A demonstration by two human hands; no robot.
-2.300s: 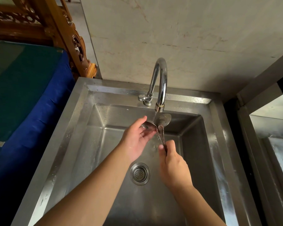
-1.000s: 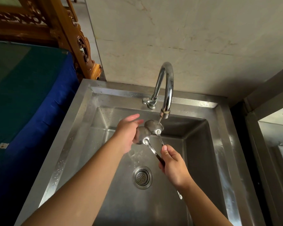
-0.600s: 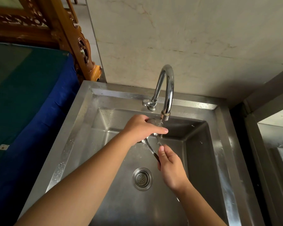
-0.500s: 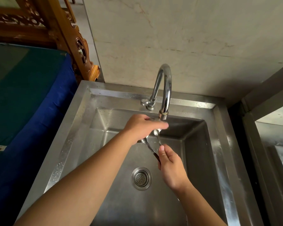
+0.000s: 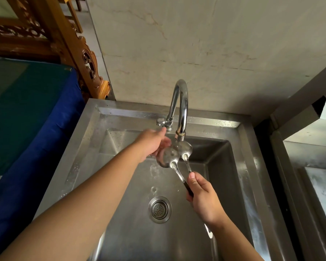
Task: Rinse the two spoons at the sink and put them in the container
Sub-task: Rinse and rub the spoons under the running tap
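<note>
Both spoons (image 5: 174,153) are gripped by their handles in the closed right hand (image 5: 203,196), bowls under the faucet (image 5: 181,110) spout at 12 o'clock. The left hand (image 5: 152,144), open, rubs the bowls from 9 o'clock; each face should be turned into the stream.

A stainless steel sink (image 5: 90,140) is seen against a pale wall. A round strainer drain (image 5: 159,209) is set in the wet basin floor, and a curved chrome faucet (image 5: 181,102) is mounted on the back rim.
</note>
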